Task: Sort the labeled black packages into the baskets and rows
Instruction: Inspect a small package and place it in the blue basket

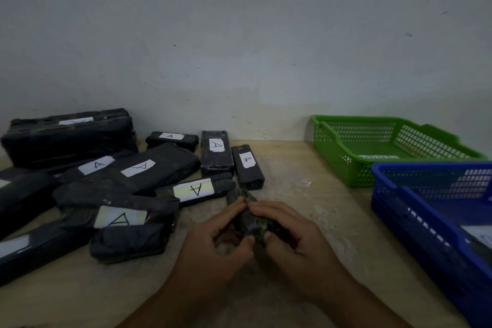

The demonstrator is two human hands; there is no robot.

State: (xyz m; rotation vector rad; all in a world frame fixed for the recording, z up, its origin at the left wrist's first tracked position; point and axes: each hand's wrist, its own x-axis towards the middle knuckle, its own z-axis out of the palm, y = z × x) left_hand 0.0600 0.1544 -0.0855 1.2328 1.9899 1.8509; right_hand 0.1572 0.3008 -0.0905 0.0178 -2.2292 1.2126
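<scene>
A small, narrow package wrapped in black plastic point(246, 217) sits just below the middle of the frame, held by both hands over the pale wooden tabletop point(306, 178). The left hand point(213, 245) grasps its left side, with fingers curled over the top and the thumb pressed against the near end. The right hand point(292, 237) grasps the right side in the same way, and its fingertips meet the left hand's on top of the wrap. The fingers cover most of the package, so any letter on it cannot be read.

Just beyond its far end lies a flat black package with a pale yellow-and-white label point(197, 190) marked A. Behind that, two upright-lying black packages, a wider one point(216, 152) and a slimmer one point(247, 168), each carry a white A label. A loose heap of larger black packages point(133, 170) fills the left half of the frame. Several of them show A labels, and some overlap. A big black wrapped block point(66, 138) stands against the wall at the upper left of the heap.

At the right, well apart from the hands, a green plastic mesh basket point(332, 162) sits by the wall. In front of it, at the right edge of the frame, is a blue plastic mesh basket point(399, 210). Something dark with a white patch lies inside the blue one, cut off by the frame. A plain grey wall point(239, 34) fills the upper half.
</scene>
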